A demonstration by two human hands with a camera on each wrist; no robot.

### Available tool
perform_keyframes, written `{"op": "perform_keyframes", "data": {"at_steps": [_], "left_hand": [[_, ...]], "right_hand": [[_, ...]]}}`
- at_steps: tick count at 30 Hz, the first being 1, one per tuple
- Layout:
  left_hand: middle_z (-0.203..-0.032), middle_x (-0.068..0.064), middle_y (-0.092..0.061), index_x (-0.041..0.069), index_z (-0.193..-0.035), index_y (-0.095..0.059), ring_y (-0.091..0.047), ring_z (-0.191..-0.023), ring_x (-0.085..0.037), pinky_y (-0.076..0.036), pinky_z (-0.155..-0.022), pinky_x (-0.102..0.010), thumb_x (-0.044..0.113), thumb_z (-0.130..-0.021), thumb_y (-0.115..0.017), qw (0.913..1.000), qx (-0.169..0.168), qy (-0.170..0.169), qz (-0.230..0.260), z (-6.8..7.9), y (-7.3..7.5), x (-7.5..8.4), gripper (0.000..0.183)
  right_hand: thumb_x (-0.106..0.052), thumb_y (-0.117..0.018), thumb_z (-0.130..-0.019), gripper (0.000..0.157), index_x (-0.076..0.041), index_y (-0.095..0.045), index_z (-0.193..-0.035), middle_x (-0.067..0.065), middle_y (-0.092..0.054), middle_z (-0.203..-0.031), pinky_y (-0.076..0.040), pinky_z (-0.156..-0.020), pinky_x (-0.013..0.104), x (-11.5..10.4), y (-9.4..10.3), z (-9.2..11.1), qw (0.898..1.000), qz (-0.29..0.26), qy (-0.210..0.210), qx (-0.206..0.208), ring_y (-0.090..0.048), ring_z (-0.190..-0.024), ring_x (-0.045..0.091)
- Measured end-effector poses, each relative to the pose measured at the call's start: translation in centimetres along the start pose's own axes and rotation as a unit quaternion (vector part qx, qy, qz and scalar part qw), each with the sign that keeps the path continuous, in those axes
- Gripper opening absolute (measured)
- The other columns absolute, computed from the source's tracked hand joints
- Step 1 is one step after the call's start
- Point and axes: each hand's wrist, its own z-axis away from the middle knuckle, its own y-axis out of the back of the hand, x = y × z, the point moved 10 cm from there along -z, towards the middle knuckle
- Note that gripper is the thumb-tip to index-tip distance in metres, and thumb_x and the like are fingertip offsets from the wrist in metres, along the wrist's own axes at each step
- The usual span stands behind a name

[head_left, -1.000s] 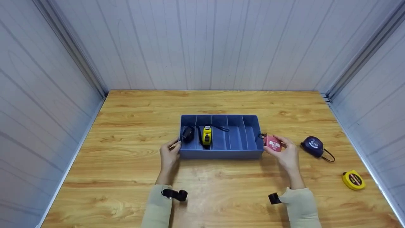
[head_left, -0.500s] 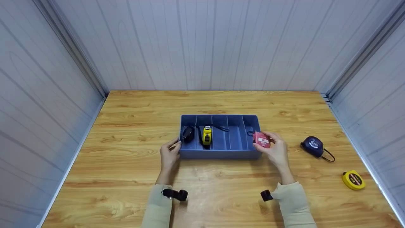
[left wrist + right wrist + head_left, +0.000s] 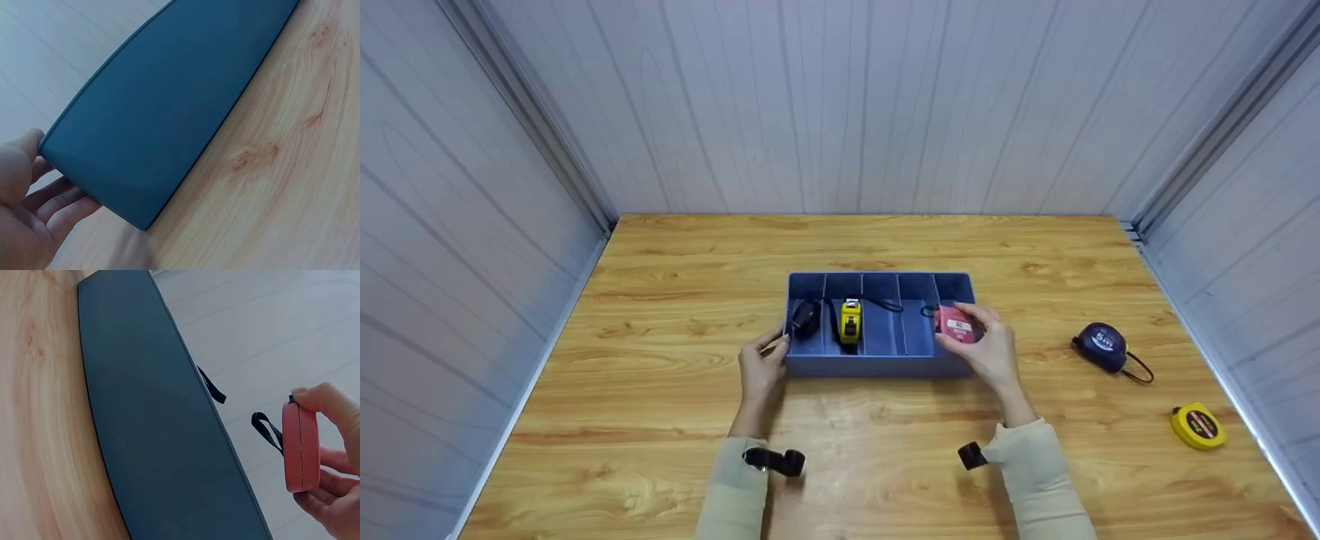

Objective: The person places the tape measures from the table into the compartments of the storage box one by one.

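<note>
A red tape measure (image 3: 956, 324) with a black wrist strap is pinched between the thumb and fingers of my right hand (image 3: 991, 346). It is over the right-hand compartments of a blue divided box (image 3: 877, 366); the right wrist view shows the tape measure (image 3: 301, 447) raised above the rim. My left hand (image 3: 763, 364) holds the box's left end, thumb at the rim and fingers against the end wall, as the left wrist view shows. Inside the box, a black tape measure (image 3: 807, 318) lies in the leftmost compartment and a yellow tape measure (image 3: 850, 321) in the one beside it.
On the wooden table (image 3: 675, 300), a dark blue tape measure (image 3: 1101, 346) with a strap lies right of the box. A second yellow tape measure (image 3: 1198, 426) lies nearer the right edge. Pale panels (image 3: 840, 105) enclose the back and sides.
My right hand has moved left with the red tape measure, from beside the box's right end to over its right compartments. The left hand and the box stay in place.
</note>
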Motion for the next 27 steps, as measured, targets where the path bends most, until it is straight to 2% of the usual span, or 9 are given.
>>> {"op": "perform_keyframes", "data": {"at_steps": [4, 12, 17, 27], "left_hand": [[-0.101, -0.018, -0.062, -0.002, -0.109, -0.061, -0.058, -0.080, -0.024, -0.040, -0.047, -0.017, -0.002, -0.081, -0.057, 0.9999, 0.002, 0.006, 0.011, 0.0, 0.0, -0.1, 0.028], [-0.104, -0.019, -0.061, -0.003, -0.110, -0.061, -0.059, -0.085, -0.023, -0.046, -0.059, -0.020, -0.001, -0.082, -0.056, 1.0000, -0.002, -0.001, -0.008, 0.1, 0.1, 0.1, 0.029], [-0.101, -0.021, -0.061, -0.005, -0.110, -0.060, -0.058, -0.084, -0.022, -0.045, -0.058, -0.019, -0.001, -0.082, -0.056, 1.0000, -0.003, 0.004, -0.002, 0.1, 0.1, 0.1, 0.029], [-0.101, -0.021, -0.061, -0.002, -0.110, -0.061, -0.059, -0.082, -0.022, -0.048, -0.060, -0.025, 0.001, -0.082, -0.057, 0.9999, -0.003, 0.016, -0.002, 0.1, 0.1, -0.3, 0.029]], "right_hand": [[-0.018, -0.082, -0.061, 0.055, -0.001, -0.062, -0.108, 0.013, -0.056, -0.107, -0.042, -0.080, 0.038, -0.7, -0.8, -0.2, 1.000, -0.008, 0.021, -0.005, -0.050, -0.094, 0.024], [-0.018, -0.082, -0.060, 0.055, 0.001, -0.062, -0.107, 0.013, -0.057, -0.105, -0.042, -0.078, 0.039, -1.4, -2.0, -0.7, 0.999, 0.001, 0.030, -0.011, -0.051, -0.092, 0.023], [-0.018, -0.082, -0.060, 0.053, -0.001, -0.063, -0.106, 0.012, -0.058, -0.103, -0.043, -0.077, 0.037, -1.7, -2.7, -1.0, 0.999, -0.004, 0.040, -0.012, -0.052, -0.091, 0.022], [-0.019, -0.082, -0.060, 0.053, -0.001, -0.063, -0.106, 0.009, -0.058, -0.102, -0.042, -0.075, 0.035, -2.6, -4.6, -1.7, 0.998, -0.006, 0.066, -0.024, -0.051, -0.090, 0.020]]}}
